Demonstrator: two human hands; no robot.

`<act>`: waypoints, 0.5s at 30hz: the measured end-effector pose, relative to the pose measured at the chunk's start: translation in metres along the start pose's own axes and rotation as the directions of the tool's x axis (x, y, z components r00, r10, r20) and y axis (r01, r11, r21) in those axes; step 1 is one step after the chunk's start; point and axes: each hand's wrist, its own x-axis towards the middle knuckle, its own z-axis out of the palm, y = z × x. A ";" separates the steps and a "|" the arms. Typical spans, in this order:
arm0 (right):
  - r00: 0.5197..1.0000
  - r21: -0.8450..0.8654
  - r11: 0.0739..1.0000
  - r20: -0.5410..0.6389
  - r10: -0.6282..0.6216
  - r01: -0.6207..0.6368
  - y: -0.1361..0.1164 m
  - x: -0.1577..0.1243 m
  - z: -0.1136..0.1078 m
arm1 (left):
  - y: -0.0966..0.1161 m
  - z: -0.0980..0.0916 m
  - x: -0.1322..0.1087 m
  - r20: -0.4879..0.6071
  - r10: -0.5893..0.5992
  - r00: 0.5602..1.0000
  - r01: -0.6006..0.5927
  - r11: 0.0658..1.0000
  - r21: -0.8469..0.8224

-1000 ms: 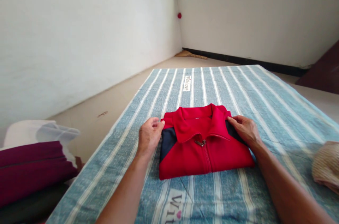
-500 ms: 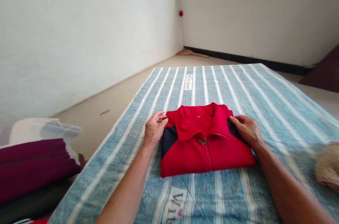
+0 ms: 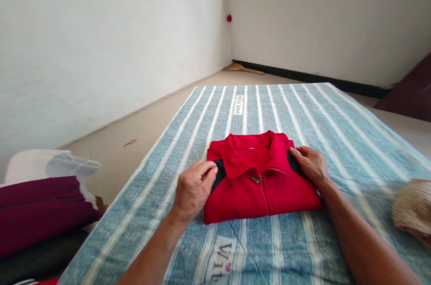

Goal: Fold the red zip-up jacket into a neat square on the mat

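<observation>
while both hands rest loosely curled on folded red jacket, sheet label reads "with love".

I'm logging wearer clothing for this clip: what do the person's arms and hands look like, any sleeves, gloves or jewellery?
Both forearms are bare, with no sleeves in view. The left hand and right hand wear no gloves, rings or watch.

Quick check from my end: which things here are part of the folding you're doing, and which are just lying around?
In hand:
folded red jacket, collar up and zipped
left hand at its left edge
right hand on its right shoulder
striped blue sheet under it

Lying about:
maroon cloth pile at far left
beige knitted item at the right edge
broom by the far wall
</observation>
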 end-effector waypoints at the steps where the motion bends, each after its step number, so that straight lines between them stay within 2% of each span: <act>1: 1.000 -0.002 1.000 0.000 -0.001 0.001 0.000 0.000 0.000 | 0.014 -0.001 -0.005 0.093 0.083 0.992 -0.082 0.997 -0.018; 4: 1.000 -0.007 1.000 -0.008 -0.003 0.003 -0.001 -0.001 0.000 | 0.046 0.005 -0.015 0.239 0.247 0.939 -0.266 0.963 0.048; 6: 1.000 -0.007 1.000 -0.015 -0.005 0.005 -0.001 -0.001 0.001 | 0.058 0.014 -0.014 0.294 0.258 0.920 -0.308 0.941 0.139; 9: 1.000 0.000 1.000 -0.020 -0.009 0.009 -0.001 -0.001 0.001 | 0.069 0.025 -0.005 0.389 0.168 0.906 -0.285 0.921 0.266; 15: 1.000 0.017 1.000 -0.020 -0.015 0.015 -0.001 -0.001 0.002 | 0.084 0.033 0.010 0.580 -0.007 0.815 -0.269 0.881 0.389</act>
